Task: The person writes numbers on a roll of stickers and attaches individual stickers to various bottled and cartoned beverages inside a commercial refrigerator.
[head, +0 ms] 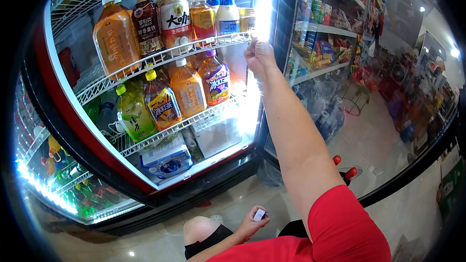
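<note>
My right hand [259,55] is raised to the right end of a white wire shelf [171,55] inside an open drinks fridge, beside the bright light strip. Its fingers are curled, and whether they grip anything is hidden. Low in front of me, my left hand [251,223] holds a small object with a white rectangular face [259,215]. Nearest my right hand on that shelf are a white bottle with a blue cap [228,16] and a yellow container [247,19]. Below stands an iced tea bottle with a purple cap [215,80].
The fridge's glass door [364,123] is swung out on the right. More bottled drinks, such as a green tea bottle [135,116], line the lower shelf. Cartons [166,158] lie at the bottom. Red-capped bottles [350,173] stand near my right elbow. Another lit fridge [69,174] is at left.
</note>
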Action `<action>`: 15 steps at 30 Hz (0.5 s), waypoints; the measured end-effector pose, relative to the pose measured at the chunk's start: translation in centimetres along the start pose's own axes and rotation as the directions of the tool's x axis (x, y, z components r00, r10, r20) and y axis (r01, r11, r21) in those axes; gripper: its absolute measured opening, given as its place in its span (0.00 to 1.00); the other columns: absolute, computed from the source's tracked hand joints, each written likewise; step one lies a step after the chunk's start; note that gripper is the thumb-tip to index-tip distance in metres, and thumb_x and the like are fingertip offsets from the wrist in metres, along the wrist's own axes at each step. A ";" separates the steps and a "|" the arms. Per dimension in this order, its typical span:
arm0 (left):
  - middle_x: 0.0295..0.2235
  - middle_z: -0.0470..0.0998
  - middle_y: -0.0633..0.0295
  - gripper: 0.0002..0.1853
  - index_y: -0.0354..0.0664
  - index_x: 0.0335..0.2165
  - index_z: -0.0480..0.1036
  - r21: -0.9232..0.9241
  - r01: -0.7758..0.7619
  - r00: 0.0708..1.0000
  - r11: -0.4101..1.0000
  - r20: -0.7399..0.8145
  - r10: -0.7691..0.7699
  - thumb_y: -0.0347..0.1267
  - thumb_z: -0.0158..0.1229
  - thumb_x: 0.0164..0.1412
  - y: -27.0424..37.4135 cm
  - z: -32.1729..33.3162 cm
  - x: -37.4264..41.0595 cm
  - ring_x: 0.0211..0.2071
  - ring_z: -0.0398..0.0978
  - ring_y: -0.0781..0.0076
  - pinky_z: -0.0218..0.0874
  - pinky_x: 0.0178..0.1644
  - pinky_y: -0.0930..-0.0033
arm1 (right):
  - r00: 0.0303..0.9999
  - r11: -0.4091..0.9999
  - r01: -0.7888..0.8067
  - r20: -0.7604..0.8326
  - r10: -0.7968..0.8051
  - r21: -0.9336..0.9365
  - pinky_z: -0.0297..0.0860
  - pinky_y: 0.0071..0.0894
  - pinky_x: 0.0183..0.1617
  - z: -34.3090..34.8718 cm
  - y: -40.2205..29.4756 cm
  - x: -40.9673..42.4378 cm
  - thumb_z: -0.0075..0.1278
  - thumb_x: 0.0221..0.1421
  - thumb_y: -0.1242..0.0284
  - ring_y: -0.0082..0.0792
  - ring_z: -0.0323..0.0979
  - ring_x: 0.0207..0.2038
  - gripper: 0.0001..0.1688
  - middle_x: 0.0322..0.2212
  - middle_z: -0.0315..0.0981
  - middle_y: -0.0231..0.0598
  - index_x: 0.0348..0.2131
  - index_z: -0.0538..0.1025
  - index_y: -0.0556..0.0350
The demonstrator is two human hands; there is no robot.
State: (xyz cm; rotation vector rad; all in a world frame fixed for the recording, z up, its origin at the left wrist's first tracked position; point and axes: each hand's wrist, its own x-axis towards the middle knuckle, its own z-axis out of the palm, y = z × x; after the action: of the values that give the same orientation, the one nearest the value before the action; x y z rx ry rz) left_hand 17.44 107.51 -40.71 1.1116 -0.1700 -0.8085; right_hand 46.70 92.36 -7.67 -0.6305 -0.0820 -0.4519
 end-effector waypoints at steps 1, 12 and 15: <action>0.28 0.69 0.69 0.16 0.45 0.35 0.64 0.005 0.008 1.000 1.000 0.003 -0.008 0.23 0.60 0.48 0.0 -0.1 0.0 0.29 0.67 0.80 0.59 0.29 0.79 | 1.000 0.999 0.026 -0.005 -0.026 -0.034 0.46 0.21 0.19 0.1 0.0 -0.3 0.36 0.42 0.87 0.20 0.44 0.13 0.10 0.11 0.47 0.25 0.22 0.63 0.53; 0.28 0.68 0.70 0.14 0.45 0.35 0.64 -0.012 -0.005 1.000 1.000 0.015 0.005 0.23 0.58 0.49 0.3 0.6 -0.4 0.27 0.66 0.84 0.57 0.27 0.83 | 0.999 0.984 0.027 0.034 -0.021 -0.175 0.47 0.21 0.19 0.1 -0.5 0.6 0.36 0.47 0.85 0.20 0.46 0.14 0.06 0.13 0.49 0.26 0.24 0.64 0.57; 0.28 0.68 0.70 0.14 0.45 0.35 0.64 -0.019 -0.002 1.000 1.000 0.017 0.003 0.23 0.58 0.49 0.4 0.6 -0.5 0.27 0.66 0.84 0.57 0.27 0.83 | 0.999 0.983 0.049 0.028 -0.045 -0.178 0.48 0.21 0.18 0.4 -0.3 0.4 0.38 0.50 0.82 0.20 0.47 0.14 0.06 0.13 0.49 0.27 0.23 0.63 0.55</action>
State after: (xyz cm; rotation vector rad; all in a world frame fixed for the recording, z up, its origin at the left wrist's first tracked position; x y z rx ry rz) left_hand 17.00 107.46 -39.97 1.0872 -0.1774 -0.8159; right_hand 46.98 92.26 -7.08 -0.8117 -0.0795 -0.5008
